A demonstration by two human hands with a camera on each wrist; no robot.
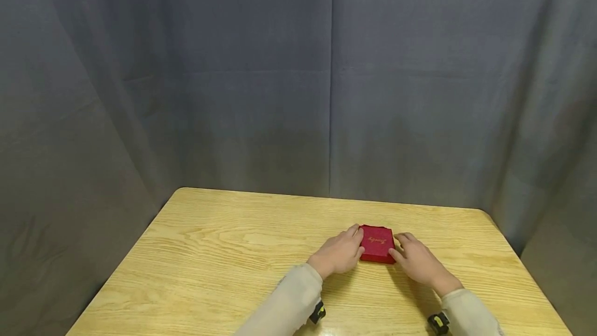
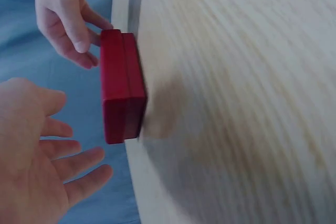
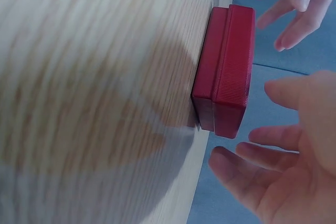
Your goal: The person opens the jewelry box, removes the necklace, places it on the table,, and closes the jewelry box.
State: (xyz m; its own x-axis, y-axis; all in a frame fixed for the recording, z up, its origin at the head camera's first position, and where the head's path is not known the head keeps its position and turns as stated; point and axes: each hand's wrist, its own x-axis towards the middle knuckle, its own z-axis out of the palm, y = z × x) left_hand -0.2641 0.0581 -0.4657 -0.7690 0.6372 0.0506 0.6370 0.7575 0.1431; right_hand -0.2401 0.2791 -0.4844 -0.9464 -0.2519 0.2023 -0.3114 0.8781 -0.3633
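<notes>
Bearing gold script [image 1: 377,240] — illegible — a red box [image 1: 377,248] lies between fingers [image 2: 88,183].

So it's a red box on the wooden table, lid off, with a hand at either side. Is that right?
The lid is on, not off: both wrist views show it closed over the base of the red box. The rest stands: the box is on the wooden table, with the left hand at one side and the right hand at the other.

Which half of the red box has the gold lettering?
The upper half, the slightly wider one, bears it on top; the lower half sits on the table.
</notes>
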